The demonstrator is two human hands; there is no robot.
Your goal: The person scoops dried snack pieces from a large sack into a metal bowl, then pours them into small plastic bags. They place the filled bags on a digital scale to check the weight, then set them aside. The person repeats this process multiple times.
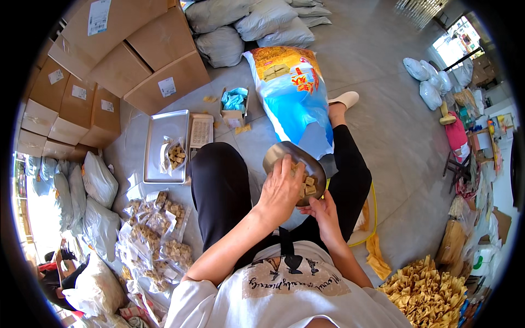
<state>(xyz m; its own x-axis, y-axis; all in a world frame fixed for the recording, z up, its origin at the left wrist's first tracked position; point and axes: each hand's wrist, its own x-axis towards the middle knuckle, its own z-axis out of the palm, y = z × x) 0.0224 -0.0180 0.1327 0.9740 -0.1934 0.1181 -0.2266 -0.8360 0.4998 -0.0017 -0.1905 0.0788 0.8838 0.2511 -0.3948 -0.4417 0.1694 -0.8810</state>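
A metal scoop or bowl [283,151] holding brown cubes [310,186] is tilted between my knees. My right hand [324,209] grips its near right rim. My left hand [283,182] reaches inside over the cubes; its fingertips are partly hidden, so whether it pinches any is unclear. Just beyond the vessel lies a large printed plastic sack [287,90], its loose blue end towards me. Left of my knee, a shallow metal tray [154,143] carries a clear plastic bag of cubes [176,156], next to a scale with a keypad [202,129].
Filled clear bags [156,238] pile up on the floor at left. Cardboard cartons [164,57] are stacked front left, near a small box with blue plastic [234,102]. Grey sacks [266,20] lie ahead. A heap of yellowish folded pieces [426,295] sits at lower right. Another person [61,279] is at far left.
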